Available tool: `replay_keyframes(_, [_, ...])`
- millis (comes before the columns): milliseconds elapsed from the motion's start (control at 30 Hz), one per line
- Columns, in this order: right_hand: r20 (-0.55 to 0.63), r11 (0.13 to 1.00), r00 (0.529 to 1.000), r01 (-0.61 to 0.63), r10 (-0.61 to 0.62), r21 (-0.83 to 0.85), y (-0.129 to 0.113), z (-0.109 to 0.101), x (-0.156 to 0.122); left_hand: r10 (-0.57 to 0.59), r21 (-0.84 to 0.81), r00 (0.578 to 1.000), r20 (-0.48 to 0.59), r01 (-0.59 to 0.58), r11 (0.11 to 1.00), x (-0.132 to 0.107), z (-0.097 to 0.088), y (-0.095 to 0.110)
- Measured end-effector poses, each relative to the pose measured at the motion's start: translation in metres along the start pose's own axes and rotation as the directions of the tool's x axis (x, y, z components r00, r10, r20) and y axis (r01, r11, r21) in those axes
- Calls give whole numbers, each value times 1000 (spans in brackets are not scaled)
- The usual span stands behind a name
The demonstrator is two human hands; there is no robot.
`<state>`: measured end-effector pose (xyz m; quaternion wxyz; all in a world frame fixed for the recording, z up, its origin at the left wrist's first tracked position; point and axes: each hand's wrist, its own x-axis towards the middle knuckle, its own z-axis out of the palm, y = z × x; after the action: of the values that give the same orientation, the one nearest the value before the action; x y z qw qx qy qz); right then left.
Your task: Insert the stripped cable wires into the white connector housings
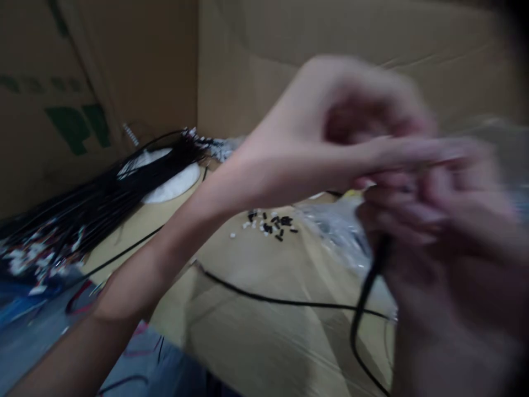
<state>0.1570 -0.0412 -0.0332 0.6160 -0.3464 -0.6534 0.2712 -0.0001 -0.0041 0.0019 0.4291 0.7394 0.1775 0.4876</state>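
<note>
Both hands meet at the upper right, blurred by motion. A black cable hangs from beneath the fingers of my right hand and curves down to the lower edge. My right hand is closed around the cable near its end. My left hand reaches across from the left, its thumb and index finger pinched together against the right fingertips. What sits in that pinch is hidden and smeared; it is at the cable's end. Below the hands, another black cable lies across the cardboard surface.
Small black and white connector pieces lie scattered on the cardboard. A clear plastic bag lies right of them. A thick bundle of black cables with white connectors rests at left, over a white round object. Cardboard walls stand behind.
</note>
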Motion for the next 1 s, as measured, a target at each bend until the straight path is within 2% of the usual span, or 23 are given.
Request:
replay_keyframes(33, [-6, 982, 996, -91, 93, 168, -6, 1, 0, 19, -23, 999, 30, -18, 1000, -2, 1, 2])
replay_keyframes(67, [18, 940, 985, -172, 174, 295, -11, 2, -1, 38, -48, 999, 2, -38, 998, -4, 2, 3])
replay_keyframes(100, [33, 913, 982, -185, 186, 363, -14, 3, -2, 58, -46, 995, -75, -62, 997, -6, 3, 2])
replay_keyframes(133, [29, 899, 988, -150, 152, 412, -16, 3, -4, 92, -57, 992, -91, -98, 994, -7, 3, 1])
replay_keyframes(267, [83, 925, 992, -119, 96, 359, -29, -3, -13, 181, -81, 982, -44, -184, 980, -14, 7, 0])
replay_keyframes(433, [177, 929, 968, -224, 178, 294, -51, -13, -24, 248, -23, 968, -35, -249, 968, -28, 12, 7])
replay_keyframes(600, [310, 869, 927, -324, 212, 373, -52, -20, -24, 310, 23, 950, -46, -309, 951, -38, 19, 13])
replay_keyframes(667, [309, 848, 929, -324, 202, 420, -52, -19, -25, 307, 51, 948, -85, -304, 951, -41, 22, 16])
replay_keyframes(733, [219, 865, 959, -260, 179, 428, -54, -15, -28, 264, 48, 956, -127, -260, 964, -43, 25, 18])
replay_keyframes(833, [-30, 938, 992, -103, 120, 332, -59, -6, -34, 205, -8, 967, -152, -209, 978, -47, 28, 19])
replay_keyframes(900, [-166, 975, 986, 16, 21, 222, -60, 0, -37, 208, -15, 966, -151, -212, 977, -49, 30, 20])
replay_keyframes(1000, [-196, 971, 955, 234, -222, 41, -54, 3, -38, 199, -21, 966, -167, -205, 979, -50, 33, 21])
